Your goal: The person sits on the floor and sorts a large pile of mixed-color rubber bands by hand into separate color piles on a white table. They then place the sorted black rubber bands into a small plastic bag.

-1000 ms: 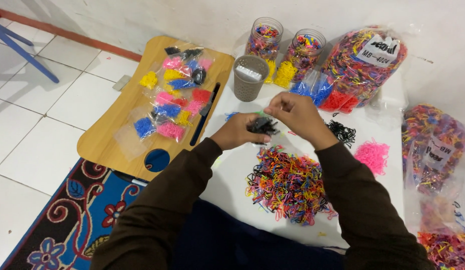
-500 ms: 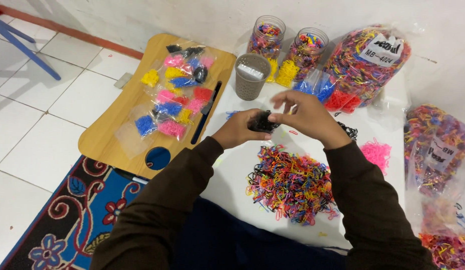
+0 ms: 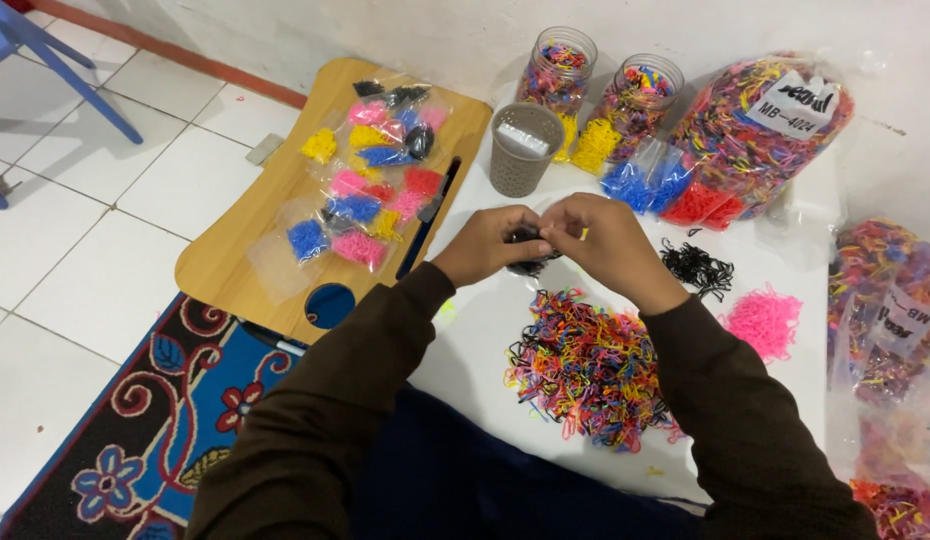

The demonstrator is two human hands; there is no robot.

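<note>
While the hands hover above the white tabletop (image 3: 475,350), I see that they have drawn closer together than they were a second ago: the left hand (image 3: 490,245) and right hand (image 3: 600,240) now meet fingertip to fingertip over a small clump of black elastic bands (image 3: 530,262). My left hand is curled around that clump, pinching it from below, and my right is pressed in against it with the thumb and forefinger closed on what looks like one yellow band (image 3: 584,233) poking out at the knuckle. A second ago the right hand sat a little farther out and higher; now the gap between them is gone, so I judge the bands are being gathered or pulled apart between the two hands rather than picked off the surface. Below them the mixed pile of coloured bands (image 3: 585,370) lies unchanged, as do the loose black bands (image 3: 697,268) and the pink heap (image 3: 763,320) to the right. Beyond my hands the grey cup (image 3: 525,150) stands upright, beside the wooden tray (image 3: 255,260) of small filled bags.
</note>
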